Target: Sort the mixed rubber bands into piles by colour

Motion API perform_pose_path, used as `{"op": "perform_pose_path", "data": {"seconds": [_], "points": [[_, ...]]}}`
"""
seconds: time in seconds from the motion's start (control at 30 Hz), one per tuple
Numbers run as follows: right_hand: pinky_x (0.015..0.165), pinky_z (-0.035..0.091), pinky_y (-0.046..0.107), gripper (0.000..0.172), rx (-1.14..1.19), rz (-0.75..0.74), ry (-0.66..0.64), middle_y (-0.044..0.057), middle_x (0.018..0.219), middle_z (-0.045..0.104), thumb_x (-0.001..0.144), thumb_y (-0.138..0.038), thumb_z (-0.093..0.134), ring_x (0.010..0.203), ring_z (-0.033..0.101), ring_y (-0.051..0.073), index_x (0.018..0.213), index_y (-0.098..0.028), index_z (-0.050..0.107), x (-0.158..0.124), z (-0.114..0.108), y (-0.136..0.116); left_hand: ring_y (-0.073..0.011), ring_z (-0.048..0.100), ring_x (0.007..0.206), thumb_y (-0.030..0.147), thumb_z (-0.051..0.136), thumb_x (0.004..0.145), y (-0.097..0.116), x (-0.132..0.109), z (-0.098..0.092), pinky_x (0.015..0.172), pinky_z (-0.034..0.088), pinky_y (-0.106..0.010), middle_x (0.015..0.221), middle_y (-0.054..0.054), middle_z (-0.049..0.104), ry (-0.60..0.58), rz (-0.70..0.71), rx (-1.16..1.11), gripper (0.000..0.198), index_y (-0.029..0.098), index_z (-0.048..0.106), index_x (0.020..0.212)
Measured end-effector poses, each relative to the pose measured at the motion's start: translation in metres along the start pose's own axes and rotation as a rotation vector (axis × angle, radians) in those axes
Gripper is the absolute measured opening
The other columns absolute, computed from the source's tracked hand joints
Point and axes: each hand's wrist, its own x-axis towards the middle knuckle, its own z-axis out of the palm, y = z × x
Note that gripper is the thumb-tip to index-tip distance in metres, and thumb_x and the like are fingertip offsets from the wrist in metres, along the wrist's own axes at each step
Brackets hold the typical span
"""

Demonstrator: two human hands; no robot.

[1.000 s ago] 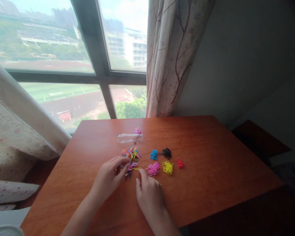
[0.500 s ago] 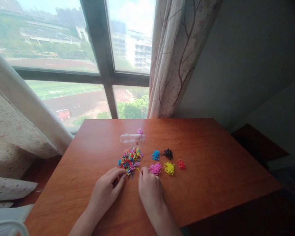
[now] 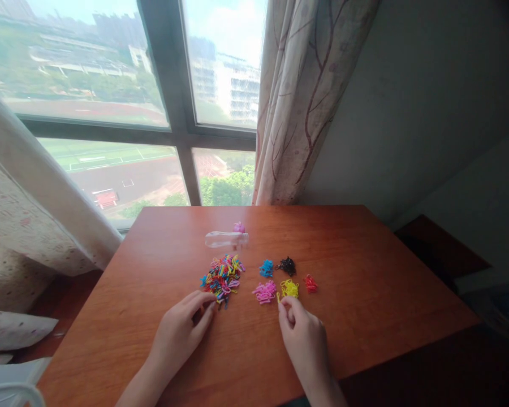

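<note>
Many small loop-shaped pieces in mixed colours lie in a pile (image 3: 223,276) on the wooden table. At the pile's lower left edge is my left hand (image 3: 185,322), thumb and forefinger curled together; whether a piece sits between them is hidden. My right hand (image 3: 303,330) pinches a small yellow loop (image 3: 279,296), its end showing above the fingertips. It is just below the yellow pile (image 3: 289,288) and right of the pink pile (image 3: 264,291). Behind these are a blue pile (image 3: 266,268) and a black pile (image 3: 287,265). A small red pile (image 3: 310,283) lies farthest right.
Toward the table's back lies a clear plastic bottle (image 3: 225,239) on its side, with a pink object (image 3: 238,227) behind it. The table (image 3: 152,249) meets a window with curtains (image 3: 288,141) on both sides. Part of a white object (image 3: 12,384) shows at lower left.
My right hand has moved right from the mixed pile to the yellow pile, carrying a yellow loop. My left hand has stayed beside the mixed pile. The view has shifted slightly.
</note>
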Motion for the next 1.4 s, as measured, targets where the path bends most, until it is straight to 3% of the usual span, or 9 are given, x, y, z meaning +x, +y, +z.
{"op": "perform_pose_path", "data": {"seconds": [0.27,0.77,0.93,1.1,1.23,1.4], "points": [[0.050,0.029,0.026,0.049,-0.108,0.077,0.003,0.002,0.052,0.060,0.102,-0.048,0.030,0.047,0.059,0.017,0.082,-0.023,0.067,0.010,-0.015,0.039,-0.0146,0.068,0.067,0.033,0.053,0.090,0.003,0.001,-0.001,0.063,0.053,-0.022,0.082,-0.001,0.074,0.001,-0.001,0.024,0.018,0.024,0.069,0.090],[0.052,0.029,0.026,0.043,-0.112,0.085,-0.022,0.002,0.056,0.062,0.099,-0.042,0.034,0.051,0.058,0.018,0.090,-0.021,0.071,0.025,-0.013,0.045,-0.0141,0.066,0.069,0.030,0.053,0.090,0.002,0.000,0.000,0.064,0.051,-0.022,0.083,0.000,0.072,-0.021,-0.014,0.024,0.016,0.024,0.068,0.091],[0.055,0.033,0.026,0.037,-0.016,0.054,-0.031,0.003,0.061,0.065,0.099,-0.035,0.037,0.054,0.061,0.017,0.094,-0.021,0.071,0.021,-0.010,0.028,-0.0133,0.065,0.066,0.030,0.052,0.091,-0.003,-0.001,0.000,0.064,0.051,-0.022,0.083,0.001,0.073,0.008,-0.029,0.030,0.018,0.023,0.068,0.092],[0.058,0.034,0.023,0.026,0.106,-0.056,-0.137,0.002,0.068,0.069,0.097,-0.023,0.043,0.058,0.064,0.015,0.095,-0.021,0.069,0.009,0.008,-0.004,-0.0144,0.066,0.065,0.037,0.051,0.090,-0.013,-0.002,-0.004,0.063,0.050,-0.024,0.081,0.000,0.072,0.123,-0.175,0.158,0.023,0.022,0.068,0.092],[0.058,0.035,0.022,0.016,0.094,-0.096,-0.249,-0.001,0.070,0.070,0.092,-0.016,0.055,0.061,0.066,0.015,0.098,-0.023,0.068,-0.001,0.023,-0.030,-0.0157,0.069,0.072,0.036,0.048,0.092,-0.009,0.000,-0.004,0.062,0.049,-0.024,0.096,0.000,0.073,0.043,-0.268,0.309,0.026,0.025,0.067,0.106],[0.060,0.039,0.024,0.023,-0.009,-0.103,-0.356,0.003,0.082,0.073,0.091,-0.015,0.059,0.071,0.069,0.019,0.112,-0.022,0.066,-0.002,0.031,-0.055,-0.0181,0.072,0.082,0.034,0.047,0.094,0.001,0.005,-0.002,0.060,0.048,-0.024,0.107,0.001,0.072,-0.014,-0.312,0.415,0.029,0.028,0.060,0.119]]}}
